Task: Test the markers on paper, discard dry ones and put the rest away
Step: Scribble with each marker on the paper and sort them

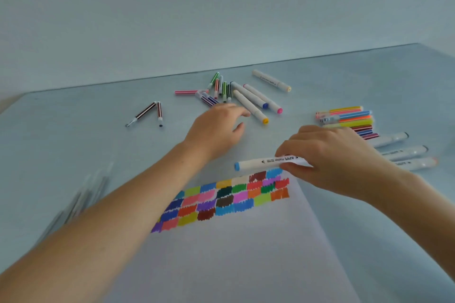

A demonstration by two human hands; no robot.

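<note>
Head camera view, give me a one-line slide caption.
Right hand holds a blue-capped marker above swatch-filled paper; left hand reaches toward loose markers.

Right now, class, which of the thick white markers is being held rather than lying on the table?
The blue-capped marker, pinched in the right hand above the paper; every other thick white marker lies loose on the table.

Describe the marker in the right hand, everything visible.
The marker is a thick white barrel, plastic-looking, with a light blue cap end pointing left and black print along its side. It lies roughly level, just above the paper's top edge beside the colour swatches. The right hand pinches its right end, hiding that tip.
</note>
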